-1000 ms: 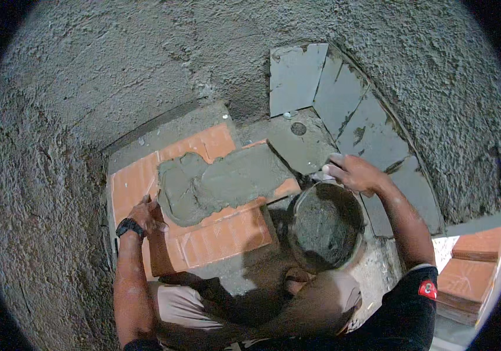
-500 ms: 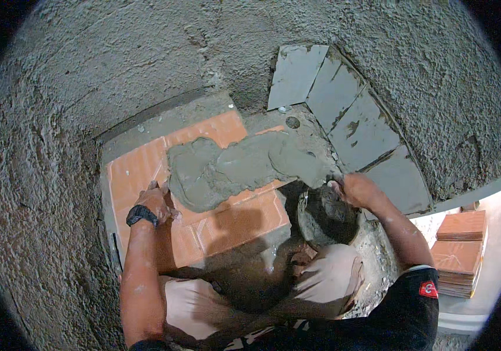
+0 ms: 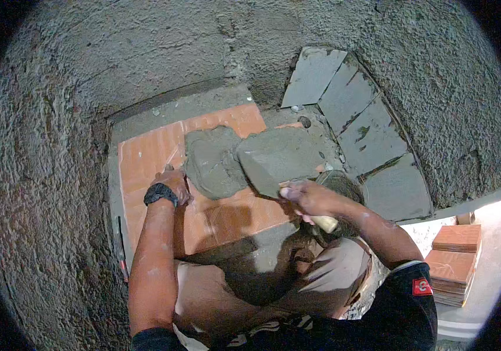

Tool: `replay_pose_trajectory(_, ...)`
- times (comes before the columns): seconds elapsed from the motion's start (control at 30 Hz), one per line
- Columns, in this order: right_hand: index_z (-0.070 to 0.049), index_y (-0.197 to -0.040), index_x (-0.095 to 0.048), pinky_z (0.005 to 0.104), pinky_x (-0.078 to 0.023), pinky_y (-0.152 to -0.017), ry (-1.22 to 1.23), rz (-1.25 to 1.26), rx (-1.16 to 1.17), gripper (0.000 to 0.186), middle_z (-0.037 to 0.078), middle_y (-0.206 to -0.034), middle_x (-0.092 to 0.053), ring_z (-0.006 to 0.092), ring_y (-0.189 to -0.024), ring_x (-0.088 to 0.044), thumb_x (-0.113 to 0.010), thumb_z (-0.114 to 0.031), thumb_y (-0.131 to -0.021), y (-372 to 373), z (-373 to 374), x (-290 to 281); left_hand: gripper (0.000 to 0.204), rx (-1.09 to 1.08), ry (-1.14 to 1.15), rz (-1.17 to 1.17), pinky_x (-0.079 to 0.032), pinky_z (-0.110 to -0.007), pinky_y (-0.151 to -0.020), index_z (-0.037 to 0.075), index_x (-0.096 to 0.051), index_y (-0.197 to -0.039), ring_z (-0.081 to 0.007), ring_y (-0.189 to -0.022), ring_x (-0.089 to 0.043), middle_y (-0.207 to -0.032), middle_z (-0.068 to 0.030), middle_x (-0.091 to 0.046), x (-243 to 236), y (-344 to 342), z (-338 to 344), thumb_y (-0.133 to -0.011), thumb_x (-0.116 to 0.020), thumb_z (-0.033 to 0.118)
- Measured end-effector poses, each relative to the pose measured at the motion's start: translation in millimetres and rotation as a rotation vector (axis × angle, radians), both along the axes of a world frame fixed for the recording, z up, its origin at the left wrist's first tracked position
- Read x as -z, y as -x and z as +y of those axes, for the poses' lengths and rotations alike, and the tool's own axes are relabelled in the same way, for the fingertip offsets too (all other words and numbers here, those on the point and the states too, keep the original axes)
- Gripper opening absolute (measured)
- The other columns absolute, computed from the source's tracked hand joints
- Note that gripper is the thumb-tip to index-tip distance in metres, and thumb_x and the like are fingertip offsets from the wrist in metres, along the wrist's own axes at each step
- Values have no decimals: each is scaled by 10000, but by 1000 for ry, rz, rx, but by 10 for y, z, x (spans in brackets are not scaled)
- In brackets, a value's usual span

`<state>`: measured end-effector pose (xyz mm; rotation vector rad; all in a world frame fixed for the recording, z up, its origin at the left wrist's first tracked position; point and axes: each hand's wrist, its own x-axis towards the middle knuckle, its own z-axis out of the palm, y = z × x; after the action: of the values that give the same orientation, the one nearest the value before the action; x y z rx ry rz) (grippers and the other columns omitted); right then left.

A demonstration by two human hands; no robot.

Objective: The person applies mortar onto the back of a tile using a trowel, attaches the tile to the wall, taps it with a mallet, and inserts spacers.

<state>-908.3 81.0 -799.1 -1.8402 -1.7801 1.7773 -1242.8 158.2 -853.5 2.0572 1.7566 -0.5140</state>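
My right hand (image 3: pixel 312 199) is wrapped round a trowel's pale handle (image 3: pixel 325 223). The trowel's blade (image 3: pixel 260 174) is coated in grey mortar and lies at the near edge of the spread mortar (image 3: pixel 285 153). That mortar covers the middle of several orange-backed tiles (image 3: pixel 233 217) laid together in front of me. Left of the mortar, my left hand (image 3: pixel 172 182) rests on the tiles with bent fingers, thumb apart, holding nothing that I can see. A dark band is round that wrist. Behind my right hand, a round bucket (image 3: pixel 347 186) is partly hidden.
Grey tiles (image 3: pixel 373 134) with mortar smears line the foot of the rough wall (image 3: pixel 437 76) at the right. Another rough wall (image 3: pixel 45 175) rises close on my left. Stacked orange tiles (image 3: pixel 452 263) stand at the far right. A thin dark stick-like tool (image 3: pixel 120 240) lies by the left wall.
My right hand has moved left from beside the bucket, bringing the trowel blade over the mortar's near edge. My left hand stays on the tiles. The whole view has shifted slightly.
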Motion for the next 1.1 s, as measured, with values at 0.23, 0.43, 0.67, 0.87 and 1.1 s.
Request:
replay_pose_trajectory(0.23,5,-959,-611,521,-504,-702,-578,-295,-395,392,253,-791,-647,435,-737,-642,-458,-356,-971,360,25,50,614,-75,-76,6,-471,-486,-973,104,-567,-1244,-424,-1127,-553,-1258,-205,-526,-41,-3,-82,-695,-767,290)
replay_pose_trajectory(0.43,-13,-1012,-604,469,-507,-665,-504,-820,-319,409,200,-762,-653,370,-719,-655,-440,-388,-989,10,209,-21,604,-126,-80,-57,-482,-476,-965,80,-604,-1189,-442,-1139,-545,-1265,-193,-528,19,55,-94,-655,-816,264)
replay_pose_trajectory(0.67,9,-991,-592,418,-500,-624,-114,-195,-100,398,146,-687,-606,273,-623,-625,-435,-358,-995,394,322,10,588,-32,-95,-118,-483,-473,-949,69,-597,-1191,-422,-1159,-541,-1248,-219,-551,224,141,38,-663,-803,226)
replay_pose_trajectory(0.87,4,-939,-610,469,-531,-622,-729,-601,-629,257,221,-799,-668,385,-717,-666,-493,-224,-920,667,67,35,617,-170,-57,-87,-464,-456,-987,116,-622,-1217,-386,-1226,-505,-1345,-141,-516,100,73,-16,-646,-832,220)
replay_pose_trajectory(1.1,-12,-923,-651,525,-527,-638,-613,-974,-358,414,228,-831,-671,413,-741,-661,-451,-372,-961,-36,80,77,659,-170,-8,-61,-469,-475,-979,163,-614,-1231,-379,-1228,-502,-1337,-122,-517,-3,31,0,-625,-853,259)
